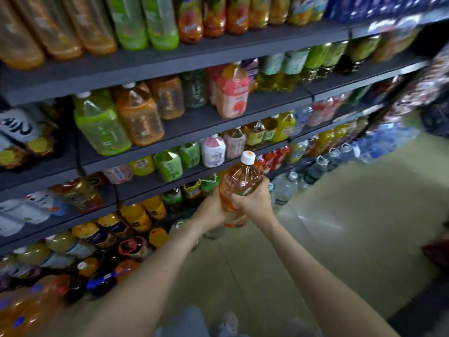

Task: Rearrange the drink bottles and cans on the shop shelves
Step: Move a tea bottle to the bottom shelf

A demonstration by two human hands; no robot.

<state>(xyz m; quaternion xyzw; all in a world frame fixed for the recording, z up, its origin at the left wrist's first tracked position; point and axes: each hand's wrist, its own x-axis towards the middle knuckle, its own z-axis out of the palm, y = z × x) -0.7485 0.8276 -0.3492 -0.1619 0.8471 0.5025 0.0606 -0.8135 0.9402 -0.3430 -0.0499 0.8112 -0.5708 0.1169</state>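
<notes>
A large bottle of amber tea (239,181) with a white cap is upright in the air in front of the lower shelves. My left hand (212,209) grips its lower body from the left. My right hand (254,198) wraps round its middle from the right. The bottle's base is hidden behind my hands. Dark shelves (194,127) to the left hold rows of drink bottles, among them a green bottle (100,127), an orange bottle (139,117) and a pink-labelled bottle (232,93).
Large water bottles (286,188) stand in a row on the floor along the shelf base to the right. Soda bottles (29,305) crowd the bottom left. A beige tiled floor (352,203) stretches out on the right.
</notes>
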